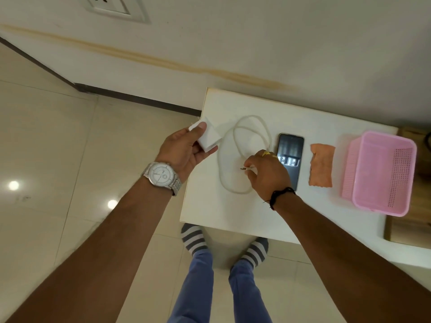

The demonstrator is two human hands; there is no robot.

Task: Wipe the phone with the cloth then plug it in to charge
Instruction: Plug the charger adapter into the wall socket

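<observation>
Standing at a small white table (210, 206) set against the wall. Left hand (186, 150), silver watch (162, 177) on the wrist, clenched around a white charger block (206, 138), raised just off the table's left edge. Right hand (268, 173), ring on a finger and dark thread band at the wrist, pinching the metal-tipped end of the white cable (247, 127) between thumb and fingertips, low over the tabletop. Cable looped in two loose coils on the table between the two hands. Phone (291, 148) lying flat, screen up and dark with reflections, just beside the right hand, lower part hidden behind it. Orange cloth (321, 165) spread flat on the table just right of the phone, not touching it. Pink plastic basket (382, 171) further right, near the cloth. Wall socket (112, 5) high on the wall, well apart from the table. Striped socks (194, 238) on the tiled floor below.
</observation>
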